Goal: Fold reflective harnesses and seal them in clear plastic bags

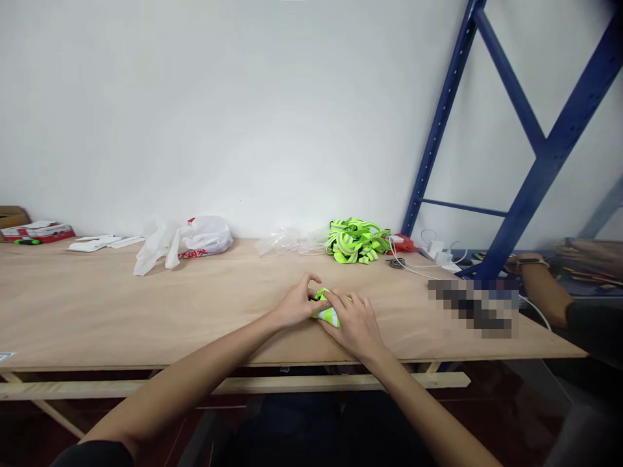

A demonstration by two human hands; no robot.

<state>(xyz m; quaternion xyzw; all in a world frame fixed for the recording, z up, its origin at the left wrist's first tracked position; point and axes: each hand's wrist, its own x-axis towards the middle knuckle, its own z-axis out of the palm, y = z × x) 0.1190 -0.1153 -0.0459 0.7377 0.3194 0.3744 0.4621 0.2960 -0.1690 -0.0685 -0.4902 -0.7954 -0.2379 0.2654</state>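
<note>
Near the front middle of the table, a small folded bundle of neon-yellow reflective strap (329, 316) with a pale grey stripe lies between my hands. My left hand (294, 305) grips its left side, the thumb on the bundle and the index finger arched above. Over its right side, my right hand (359, 324) is closed with bent fingers pressing it against the tabletop. Fingers cover much of the bundle. Behind them, a loose heap of the same yellow reflective straps (357, 240) lies close to the wall.
Clear plastic bags (285, 240) and a white plastic bag (209, 235) lie along the wall of the wooden table (121, 311). A blue metal rack (523, 175), a white power strip (438, 253) and cables are right. Another person's arm (545, 285) shows at far right.
</note>
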